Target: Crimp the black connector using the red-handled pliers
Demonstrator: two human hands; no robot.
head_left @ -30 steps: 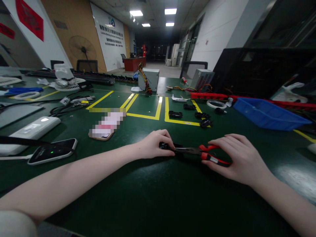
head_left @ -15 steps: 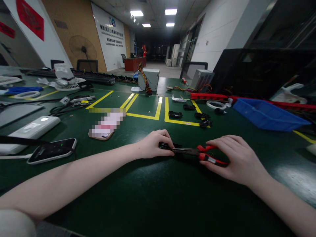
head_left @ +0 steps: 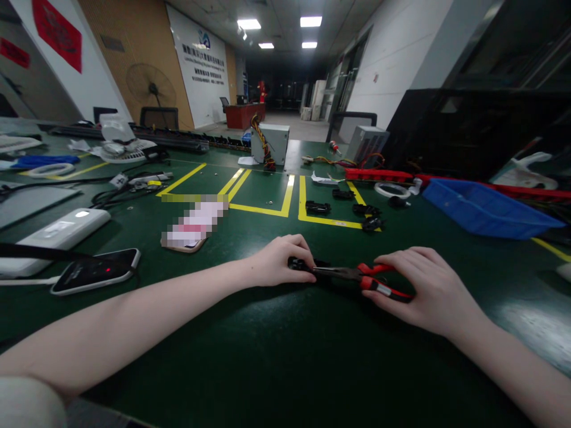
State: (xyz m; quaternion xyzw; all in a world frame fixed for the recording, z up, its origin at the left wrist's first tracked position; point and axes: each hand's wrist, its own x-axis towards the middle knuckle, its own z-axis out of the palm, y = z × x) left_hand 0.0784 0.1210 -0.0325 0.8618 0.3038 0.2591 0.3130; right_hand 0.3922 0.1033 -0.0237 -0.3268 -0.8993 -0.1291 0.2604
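Left hand [head_left: 279, 260]: fingers curled down over a small black part [head_left: 300, 263], pinning it to the green bench top [head_left: 276, 356]. The part shows only at the fingertips; its shape cannot be told.

Right hand [head_left: 426, 289]: fingers wrapped around the red handles of a pair of long-nose pliers [head_left: 357, 276], thumb on the near handle. The pliers lie low and nearly flat over the bench, nose pointing toward the left hand, tip meeting the black part. Whether the nose is clamped on the part cannot be told.

Position: part and pliers sit at the centre of the bench, between the 2 hands, just short of the yellow tape outlines [head_left: 285, 205].

Surrounding items:
- 4 further small black parts [head_left: 317, 207], loose by the right-hand yellow outline, beyond the pliers.
- Blue plastic bin [head_left: 484, 208], far right, well apart from the hands.
- White tape ring [head_left: 391, 189], between the black parts and the bin.
- Dark smartphone [head_left: 96, 270], left of the forearm, a red dot lit on its screen.
- White flat device [head_left: 60, 232], just behind the phone.
- 2 grey metal boxes with coloured wire bundles [head_left: 270, 142], at the far edge.
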